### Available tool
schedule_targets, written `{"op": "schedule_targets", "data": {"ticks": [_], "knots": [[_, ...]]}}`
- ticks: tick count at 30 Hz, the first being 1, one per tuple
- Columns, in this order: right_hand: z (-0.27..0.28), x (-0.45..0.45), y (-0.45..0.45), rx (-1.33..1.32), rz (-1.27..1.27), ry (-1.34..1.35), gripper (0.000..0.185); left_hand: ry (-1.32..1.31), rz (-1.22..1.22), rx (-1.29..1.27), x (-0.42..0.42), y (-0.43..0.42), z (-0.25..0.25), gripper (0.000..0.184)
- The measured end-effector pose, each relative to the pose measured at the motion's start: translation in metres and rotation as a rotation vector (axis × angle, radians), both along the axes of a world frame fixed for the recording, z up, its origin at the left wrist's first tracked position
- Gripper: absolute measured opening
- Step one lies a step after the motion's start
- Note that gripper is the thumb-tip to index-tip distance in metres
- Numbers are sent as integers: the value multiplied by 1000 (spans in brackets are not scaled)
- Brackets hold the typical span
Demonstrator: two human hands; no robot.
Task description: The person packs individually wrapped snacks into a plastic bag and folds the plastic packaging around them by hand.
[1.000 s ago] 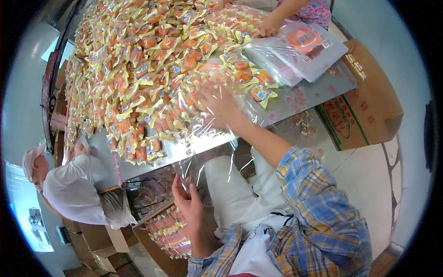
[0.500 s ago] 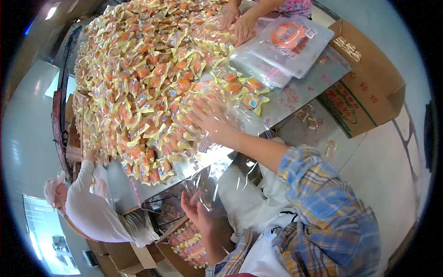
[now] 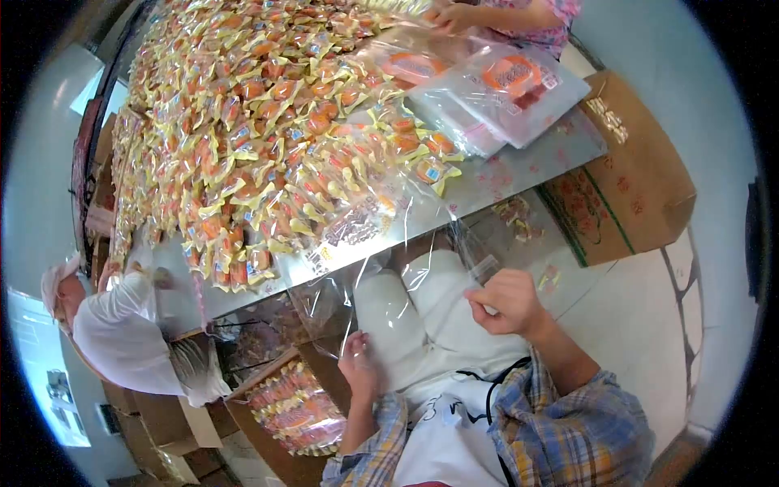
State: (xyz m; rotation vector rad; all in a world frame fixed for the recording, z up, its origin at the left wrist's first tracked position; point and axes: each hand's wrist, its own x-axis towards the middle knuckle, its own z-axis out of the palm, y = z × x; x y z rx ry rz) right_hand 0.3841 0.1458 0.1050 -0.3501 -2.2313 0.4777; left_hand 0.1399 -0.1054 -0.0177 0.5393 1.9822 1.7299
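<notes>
A large clear plastic bag (image 3: 414, 272) hangs over the table's front edge toward my lap, and its printed part lies on the tabletop. Rows of yellow-wrapped snacks (image 3: 324, 183) appear to be inside its far end. My left hand (image 3: 357, 367) is pinched on the bag's near left edge, low beside my leg. At the near right edge, my right hand (image 3: 509, 302) has its fingers curled closed on the plastic. Between my hands the film is stretched above my knees.
A big heap of wrapped snacks (image 3: 235, 122) covers the table (image 3: 479, 191). Flat printed bags (image 3: 519, 89) lie at right, near a co-worker's hand (image 3: 456, 18). Cardboard boxes stand at right (image 3: 641, 178) and lower left, one holding packed bags (image 3: 300, 410). Another person (image 3: 122, 321) works at left.
My right hand has come off the snacks on the table and moved back to the bag's near right edge. The bag's near end is now stretched wide. The co-worker's hands moved up.
</notes>
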Motion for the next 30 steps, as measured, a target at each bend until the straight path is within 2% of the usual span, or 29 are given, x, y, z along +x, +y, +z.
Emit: {"op": "schedule_targets", "data": {"ticks": [3, 4, 7, 9, 11, 14, 16, 18, 19, 20, 23, 24, 26, 27, 30], "knots": [[30, -21, -7, -18, 49, 66, 23, 535, -214, -301, 15, 15, 41, 25], [28, -28, -11, -41, 55, 4, 25, 679, -276, -235, 13, 18, 42, 28], [31, -55, -24, 66, 37, 4, 24, 904, -506, -175, 21, 22, 61, 9], [26, -63, -26, 94, 8, 31, 33, 921, -723, 74, 29, 14, 58, 10], [21, -67, -25, 98, -66, 78, 39, 939, -816, 189, 45, -3, 70, 13], [31, -79, 4, 79, -412, 16, 43, 1006, -717, 268, 57, 19, 101, 11], [44, -90, 33, 131, -487, -60, 35, 964, -635, 100, 52, 67, 137, 22], [43, -97, 51, 105, -446, -90, 26, 1021, -515, -38, 39, 118, 129, 37], [32, -99, 60, 49, -373, -89, 22, 1046, -569, -145, 27, 144, 124, 50], [27, -100, 65, -12, -298, -92, 17, 1087, -553, -204, 17, 168, 111, 55], [35, -103, 59, -80, -212, -57, 9, 1145, -504, -225, -14, 231, 100, 60], [36, -100, 58, -29, -187, -67, 9, 1170, -452, -255, -21, 249, 100, 61], [39, -96, 50, -162, -152, -54, 9, 1211, -345, -320, -31, 280, 100, 64], [41, -96, 47, -233, -133, -48, 10, 1223, -318, -345, -35, 294, 99, 64], [39, -96, 50, -204, -55, -57, 11, 1263, -234, -350, -45, 323, 107, 57]]}}
